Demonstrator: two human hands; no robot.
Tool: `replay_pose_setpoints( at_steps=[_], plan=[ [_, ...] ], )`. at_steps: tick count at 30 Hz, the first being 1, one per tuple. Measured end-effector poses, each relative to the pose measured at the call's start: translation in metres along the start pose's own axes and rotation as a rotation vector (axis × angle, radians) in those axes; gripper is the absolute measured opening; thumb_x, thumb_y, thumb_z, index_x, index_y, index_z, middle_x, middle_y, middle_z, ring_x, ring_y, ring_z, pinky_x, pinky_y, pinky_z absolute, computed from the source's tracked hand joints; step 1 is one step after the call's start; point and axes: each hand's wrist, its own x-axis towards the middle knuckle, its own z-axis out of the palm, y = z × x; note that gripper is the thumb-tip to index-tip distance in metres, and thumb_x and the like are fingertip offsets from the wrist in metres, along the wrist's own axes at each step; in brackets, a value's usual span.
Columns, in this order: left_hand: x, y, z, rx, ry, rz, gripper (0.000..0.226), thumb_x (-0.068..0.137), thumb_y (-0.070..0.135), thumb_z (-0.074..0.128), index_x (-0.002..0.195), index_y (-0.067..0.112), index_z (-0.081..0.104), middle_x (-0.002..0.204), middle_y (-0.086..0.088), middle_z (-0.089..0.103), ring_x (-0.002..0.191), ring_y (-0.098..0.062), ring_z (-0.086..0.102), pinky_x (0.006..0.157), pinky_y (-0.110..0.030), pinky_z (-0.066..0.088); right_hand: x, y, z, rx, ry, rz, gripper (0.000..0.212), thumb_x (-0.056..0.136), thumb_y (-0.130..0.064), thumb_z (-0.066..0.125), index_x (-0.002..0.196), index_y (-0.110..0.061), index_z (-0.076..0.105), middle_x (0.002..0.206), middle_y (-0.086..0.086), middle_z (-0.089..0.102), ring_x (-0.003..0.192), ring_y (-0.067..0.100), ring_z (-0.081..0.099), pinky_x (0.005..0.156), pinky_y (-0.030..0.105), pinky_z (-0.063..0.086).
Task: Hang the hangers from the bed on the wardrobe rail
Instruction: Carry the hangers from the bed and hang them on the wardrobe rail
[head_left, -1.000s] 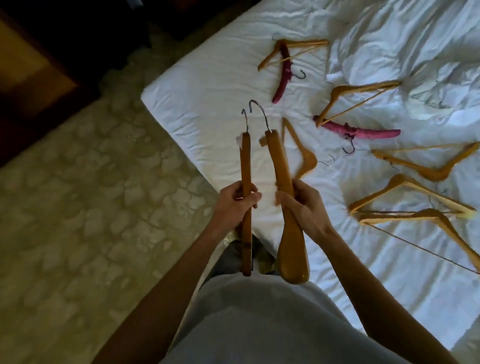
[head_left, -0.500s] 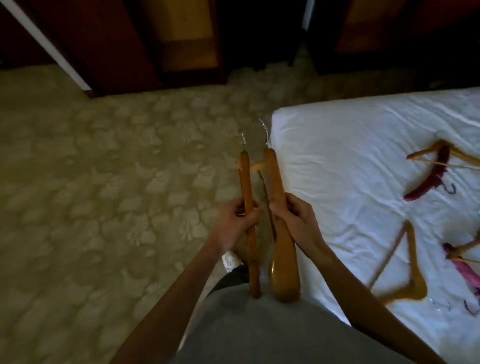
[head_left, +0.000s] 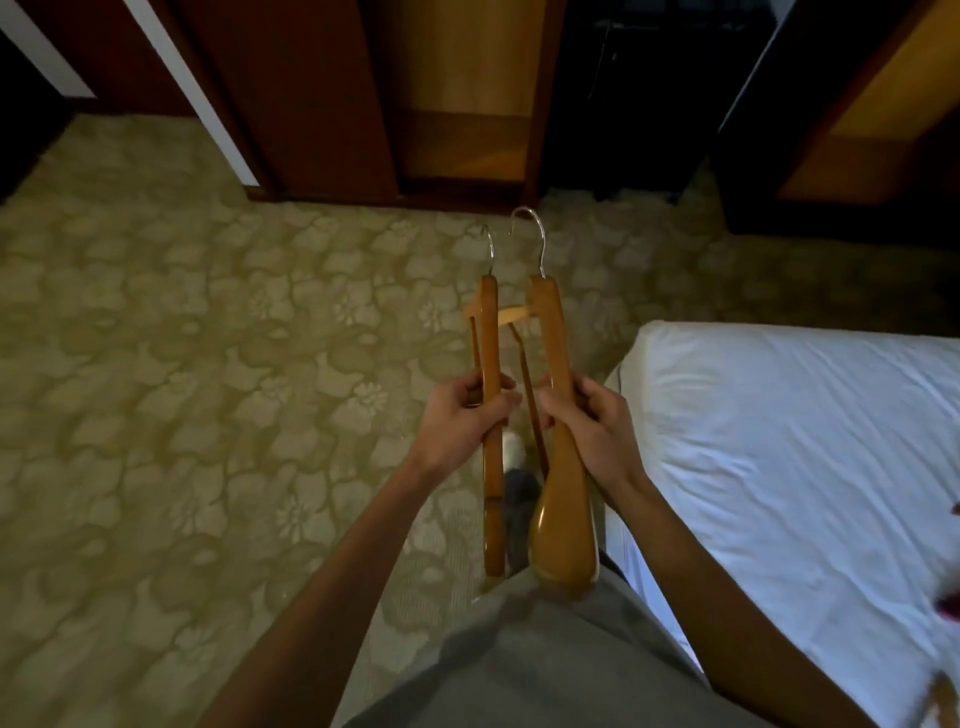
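My left hand (head_left: 465, 418) grips a slim wooden hanger (head_left: 491, 353) seen edge-on, its metal hook pointing away from me. My right hand (head_left: 587, 423) grips a broader wooden hanger (head_left: 563, 514) with a rounded end near my waist, its hook also pointing forward. Both hangers are held side by side over the patterned floor, in front of the dark wooden wardrobe (head_left: 457, 104). No rail shows in this frame. The bed (head_left: 805, 441) with its white sheet lies to my right; only a trace of a red hanger (head_left: 950, 605) shows at the frame's right edge.
Floral-patterned flooring (head_left: 182, 389) spreads to the left and ahead. An open wardrobe compartment with a lighter wooden interior faces me; another opening (head_left: 857, 130) stands at the upper right. The bed corner is close to my right arm.
The view has swung from the bed toward the wardrobe, which now looks nearer. The hangers on the bed have left the frame. Both hands keep holding their hangers.
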Motion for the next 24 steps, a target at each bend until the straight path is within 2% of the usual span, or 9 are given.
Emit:
replay_pose_setpoints(
  at_steps=[6,10,15,19,24],
  plan=[
    [0.154,0.042,-0.041,-0.035,-0.043,0.020,0.005,0.096,0.012,0.068,0.099,0.009,0.070,0.063,0.008,0.062,0.053,-0.002,0.057,0.051,-0.014,0.045,0.156,-0.031,0.019,0.020,0.018,-0.003,0.015,0.093,-0.025,0.067,0.106,-0.021,0.072,0.076,0.001,0.070,0.072,0.019,0.068,0.072,0.034,0.058],
    [0.253,0.087,-0.067,-0.023,-0.053,0.021,0.009,0.097,0.014,0.067,0.100,0.008,0.072,0.062,0.011,0.063,0.054,-0.001,0.057,0.052,-0.013,0.044,0.257,-0.073,0.036,0.032,0.023,-0.018,0.013,0.093,-0.023,0.067,0.106,-0.023,0.072,0.074,-0.002,0.069,0.071,0.012,0.067,0.069,0.024,0.057],
    [0.360,0.126,-0.104,-0.009,-0.054,0.021,0.014,0.096,0.020,0.069,0.102,0.007,0.073,0.067,0.006,0.064,0.061,-0.006,0.059,0.056,-0.017,0.047,0.367,-0.122,0.053,0.038,0.001,-0.016,0.016,0.092,-0.023,0.068,0.108,-0.022,0.071,0.073,-0.003,0.070,0.068,0.008,0.066,0.063,0.017,0.053],
    [0.437,0.146,-0.139,-0.059,-0.045,0.003,0.017,0.096,0.021,0.068,0.109,0.010,0.072,0.071,0.002,0.062,0.062,-0.010,0.058,0.058,-0.020,0.048,0.450,-0.149,0.071,0.044,-0.002,-0.053,0.018,0.093,-0.020,0.067,0.110,-0.016,0.070,0.072,-0.003,0.068,0.066,0.011,0.064,0.062,0.018,0.051],
    [0.544,0.162,-0.191,-0.107,-0.015,0.002,0.019,0.096,0.018,0.069,0.113,0.012,0.072,0.071,0.004,0.063,0.066,-0.010,0.060,0.062,-0.019,0.050,0.564,-0.173,0.101,0.055,-0.015,-0.042,0.017,0.094,-0.022,0.066,0.109,-0.014,0.070,0.071,-0.002,0.066,0.063,0.011,0.061,0.061,0.022,0.050]
  ],
)
